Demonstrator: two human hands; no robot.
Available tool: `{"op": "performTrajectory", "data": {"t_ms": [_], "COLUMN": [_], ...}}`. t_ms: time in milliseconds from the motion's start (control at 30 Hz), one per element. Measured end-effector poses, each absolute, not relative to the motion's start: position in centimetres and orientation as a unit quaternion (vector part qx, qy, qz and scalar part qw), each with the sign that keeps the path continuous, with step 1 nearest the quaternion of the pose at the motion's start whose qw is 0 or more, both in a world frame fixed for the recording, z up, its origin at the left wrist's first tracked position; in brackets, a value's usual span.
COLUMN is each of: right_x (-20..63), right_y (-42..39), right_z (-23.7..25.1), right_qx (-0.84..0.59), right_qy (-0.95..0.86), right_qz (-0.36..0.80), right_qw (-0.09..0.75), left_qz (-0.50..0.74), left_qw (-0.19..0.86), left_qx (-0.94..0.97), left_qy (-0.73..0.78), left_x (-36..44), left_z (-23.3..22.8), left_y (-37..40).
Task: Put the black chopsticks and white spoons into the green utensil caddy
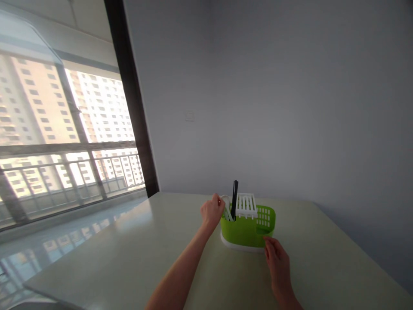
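A bright green utensil holder with a white base stands on the table. Black chopsticks rise upright from its left compartment, and beside them leans a pale spoon, its rounded end up. My left hand is closed at the spoon's top end, its fingertips partly hidden. At the holder's low front right edge, my right hand has its fingers pinched together against the rim. A white slatted rack sits across the middle of the holder. The right compartment has a perforated back wall.
The pale table extends around the holder on all sides. Behind it rises a plain grey wall with a switch plate. At the left is a large window with a dark frame.
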State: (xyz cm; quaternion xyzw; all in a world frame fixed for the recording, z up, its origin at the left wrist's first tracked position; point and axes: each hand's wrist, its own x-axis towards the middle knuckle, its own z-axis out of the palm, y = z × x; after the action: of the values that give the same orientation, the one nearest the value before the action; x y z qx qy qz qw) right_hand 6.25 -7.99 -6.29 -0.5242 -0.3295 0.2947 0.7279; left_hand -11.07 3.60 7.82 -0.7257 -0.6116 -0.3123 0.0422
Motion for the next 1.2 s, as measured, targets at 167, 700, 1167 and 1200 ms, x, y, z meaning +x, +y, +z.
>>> {"op": "performTrajectory", "data": {"t_ms": [167, 700, 1167, 1200], "right_x": [6.0, 5.3, 7.6, 7.6], "right_y": [-8.2, -9.3, -7.1, -6.9], "right_z": [-6.3, -5.4, -3.8, -3.4], "right_qx": [-0.529, -0.607, -0.691, -0.697], "right_qy": [-0.335, -0.505, -0.618, -0.625], "right_qz": [0.298, 0.127, -0.189, -0.195], "right_qw": [0.721, 0.601, 0.324, 0.291], "left_qz": [-0.249, -0.279, -0.206, -0.202], "left_qw": [0.054, 0.004, -0.036, -0.038], "left_qx": [-0.73, -0.747, -0.763, -0.765], "left_qy": [-0.634, -0.603, -0.611, -0.61], "left_x": [-10.6, -18.1, -18.5, -18.6], "left_z": [6.4, -3.3, -6.3, -6.4], "left_y": [4.1, -2.4, -2.3, -2.3]}}
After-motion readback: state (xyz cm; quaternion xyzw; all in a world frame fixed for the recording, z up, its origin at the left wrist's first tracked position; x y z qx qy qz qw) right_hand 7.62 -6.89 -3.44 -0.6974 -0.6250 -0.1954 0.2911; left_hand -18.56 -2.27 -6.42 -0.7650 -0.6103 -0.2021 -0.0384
